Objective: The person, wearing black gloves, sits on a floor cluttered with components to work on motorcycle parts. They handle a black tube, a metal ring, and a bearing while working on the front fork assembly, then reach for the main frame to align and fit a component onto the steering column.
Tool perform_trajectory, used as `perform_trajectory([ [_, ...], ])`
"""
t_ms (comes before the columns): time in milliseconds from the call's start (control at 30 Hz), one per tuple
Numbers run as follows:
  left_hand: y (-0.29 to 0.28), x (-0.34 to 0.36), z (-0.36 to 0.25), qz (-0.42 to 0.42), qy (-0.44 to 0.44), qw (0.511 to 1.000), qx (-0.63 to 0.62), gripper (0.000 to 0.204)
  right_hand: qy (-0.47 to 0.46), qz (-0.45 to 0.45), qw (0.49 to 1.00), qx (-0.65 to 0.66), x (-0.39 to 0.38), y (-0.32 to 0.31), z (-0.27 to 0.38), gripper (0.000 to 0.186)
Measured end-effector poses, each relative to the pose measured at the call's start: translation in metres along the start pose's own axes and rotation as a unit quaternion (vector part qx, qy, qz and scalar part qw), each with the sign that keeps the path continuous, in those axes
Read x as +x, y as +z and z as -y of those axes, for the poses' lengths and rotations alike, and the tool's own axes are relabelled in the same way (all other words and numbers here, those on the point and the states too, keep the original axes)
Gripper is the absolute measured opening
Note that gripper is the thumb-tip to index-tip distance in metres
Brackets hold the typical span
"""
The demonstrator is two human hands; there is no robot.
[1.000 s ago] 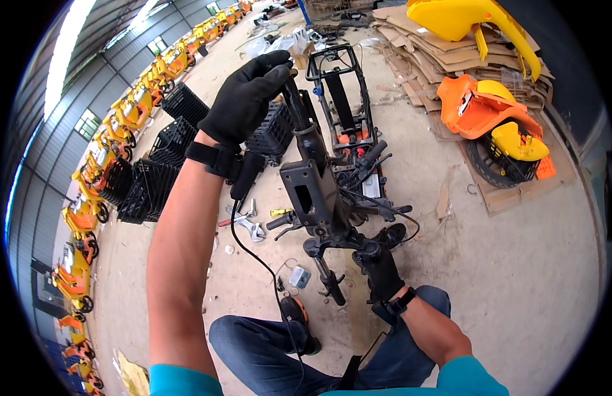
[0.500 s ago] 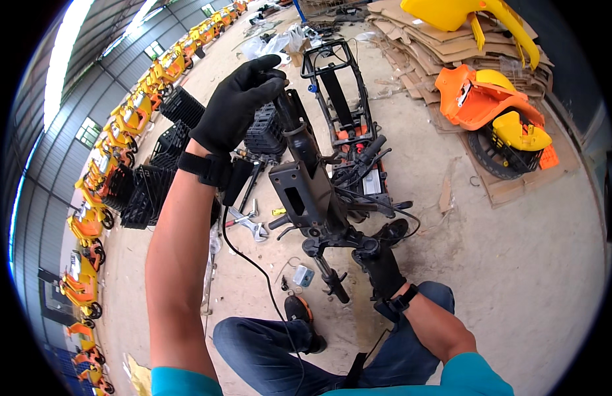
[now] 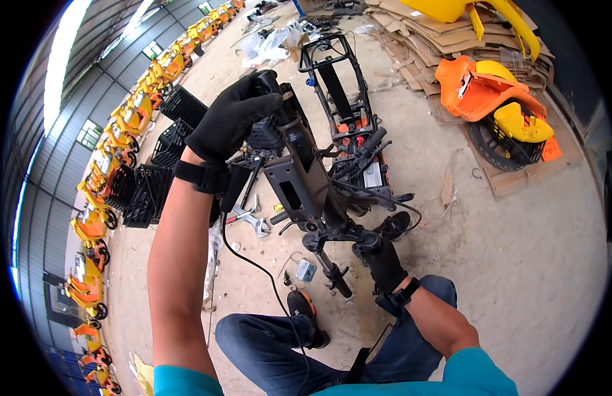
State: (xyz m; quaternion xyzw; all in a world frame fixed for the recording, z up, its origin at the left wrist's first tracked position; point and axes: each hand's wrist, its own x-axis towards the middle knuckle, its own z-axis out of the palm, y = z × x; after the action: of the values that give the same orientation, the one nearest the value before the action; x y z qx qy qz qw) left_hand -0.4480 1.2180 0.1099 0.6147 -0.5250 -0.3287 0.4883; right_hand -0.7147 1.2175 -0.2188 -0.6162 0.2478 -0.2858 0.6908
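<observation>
A black scooter front frame with a fork [image 3: 336, 228] stands tilted before me, its narrow steering tube [image 3: 269, 82] at the far upper end. My left hand [image 3: 230, 119], in a black glove, is closed around that tube's end, with thumb and fingers on either side. A boxy bracket [image 3: 291, 191] with a slot lies below it on the frame. At the near end, my right hand [image 3: 386, 267], also gloved, is closed on one fork leg; its fingers are partly hidden. The other fork leg [image 3: 336, 278] points down toward the floor, beside it.
Beyond stands a bare scooter chassis [image 3: 336, 86] with handlebars. An adjustable wrench [image 3: 258, 226] and a small blue box [image 3: 305, 270] lie on the floor. Black crates [image 3: 147, 191] stand left, before a row of yellow scooters [image 3: 88, 284]. Orange and yellow panels [image 3: 487, 99] lie on cardboard at right.
My left hand has come down a little, and its fingers have shifted from above the tube's end to around it. The right hand keeps its hold on the fork leg.
</observation>
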Motion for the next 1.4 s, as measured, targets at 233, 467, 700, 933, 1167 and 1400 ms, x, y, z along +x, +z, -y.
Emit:
perform_trajectory([
  [233, 0.006, -0.002, -0.005, -0.018, -0.029, 0.999, 0.041, 0.040, -0.001, -0.007, 1.000, -0.007, 0.000, -0.002, -0.004, 0.024],
  [467, 0.004, -0.005, -0.003, -0.029, -0.039, 0.998, 0.028, 0.041, 0.004, -0.010, 1.000, -0.013, 0.000, -0.001, -0.001, 0.023],
  [700, 0.001, -0.007, -0.002, -0.056, -0.040, 0.997, -0.043, 0.041, -0.005, -0.007, 0.999, -0.031, 0.000, -0.001, -0.005, 0.023],
  [933, 0.010, -0.009, -0.008, -0.074, -0.028, 0.997, 0.015, 0.033, 0.001, -0.005, 1.000, -0.026, 0.001, 0.000, -0.004, 0.022],
  [1167, -0.001, -0.003, 0.003, -0.042, 0.002, 0.999, 0.032, 0.031, -0.015, -0.022, 1.000, -0.007, -0.001, 0.003, -0.005, 0.020],
  [1400, 0.006, -0.007, 0.003, -0.031, 0.026, 0.999, 0.008, 0.041, -0.005, -0.005, 1.000, 0.003, 0.000, 0.001, -0.007, 0.020],
])
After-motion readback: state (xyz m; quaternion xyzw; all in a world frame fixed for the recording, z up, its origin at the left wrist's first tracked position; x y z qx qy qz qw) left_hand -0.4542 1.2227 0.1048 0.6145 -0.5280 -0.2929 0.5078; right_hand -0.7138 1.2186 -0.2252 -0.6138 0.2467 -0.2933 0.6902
